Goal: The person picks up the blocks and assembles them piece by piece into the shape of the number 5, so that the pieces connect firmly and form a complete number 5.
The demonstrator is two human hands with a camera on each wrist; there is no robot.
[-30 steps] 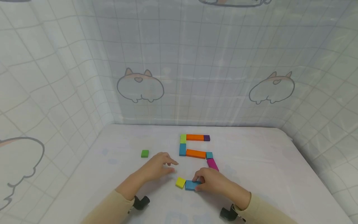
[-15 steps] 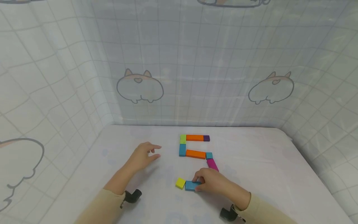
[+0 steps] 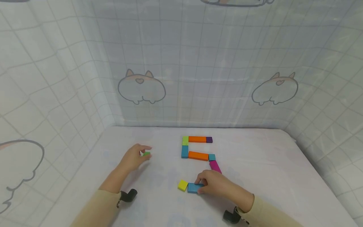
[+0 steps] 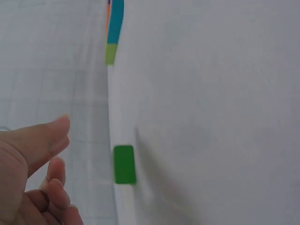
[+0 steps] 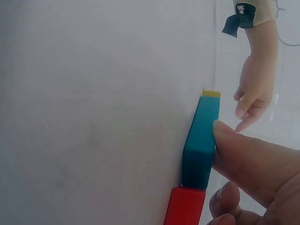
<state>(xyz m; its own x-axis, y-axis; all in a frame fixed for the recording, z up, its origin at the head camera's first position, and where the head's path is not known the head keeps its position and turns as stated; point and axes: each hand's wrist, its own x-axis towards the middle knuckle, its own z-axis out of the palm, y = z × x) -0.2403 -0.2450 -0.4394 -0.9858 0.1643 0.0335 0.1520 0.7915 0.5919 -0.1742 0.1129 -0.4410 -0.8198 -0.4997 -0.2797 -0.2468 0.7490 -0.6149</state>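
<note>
My left hand (image 3: pixel 133 159) hovers at the left over a small green block (image 3: pixel 146 154), thumb and index finger apart on either side of it. In the left wrist view, the fingertips stand clear of the green block (image 4: pixel 124 164). My right hand (image 3: pixel 216 183) pinches a flat blue block (image 3: pixel 194 188) that lies on the table. Its thumb presses the long side of the blue block (image 5: pixel 206 122) in the right wrist view. A yellow block (image 3: pixel 182 185) sits at the blue block's left end. A red block (image 5: pixel 185 206) adjoins the other end, hidden under the hand in the head view.
Farther back on the white-covered table (image 3: pixel 255 157), blocks form a line with bends: dark purple (image 3: pixel 209 139), orange (image 3: pixel 197 139), lime (image 3: pixel 185 140), blue (image 3: pixel 185 152), orange (image 3: pixel 198 156), teal (image 3: pixel 212 157) and magenta (image 3: pixel 215 167). A patterned curtain (image 3: pixel 210 78) hangs behind and at both sides.
My left hand has moved left and away from the yellow block to the green block. My right hand stays on the blue block, which has not shifted.
</note>
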